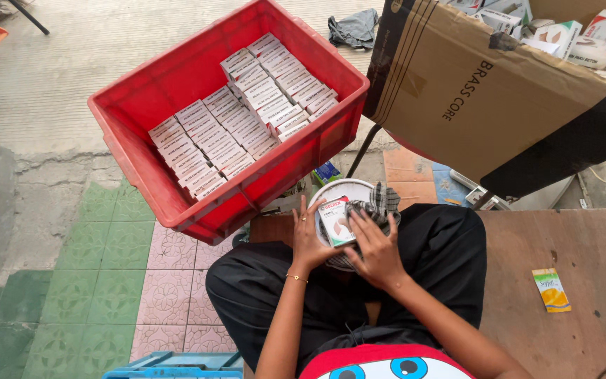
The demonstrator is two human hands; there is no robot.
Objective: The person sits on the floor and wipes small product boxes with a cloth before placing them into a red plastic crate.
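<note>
Both hands, left hand and right hand, grip a small flat cardboard box beside the red plastic crate.

One red crate — two hands

We look down on a floor of worn grey concrete that gives way to patterned tiles, green at the left and pink beside them. To our right lies a brown wooden board, scuffed and dusty. A crumpled grey cloth lies on the concrete at the top. Even, soft daylight falls over everything, without hard shadows.
</note>
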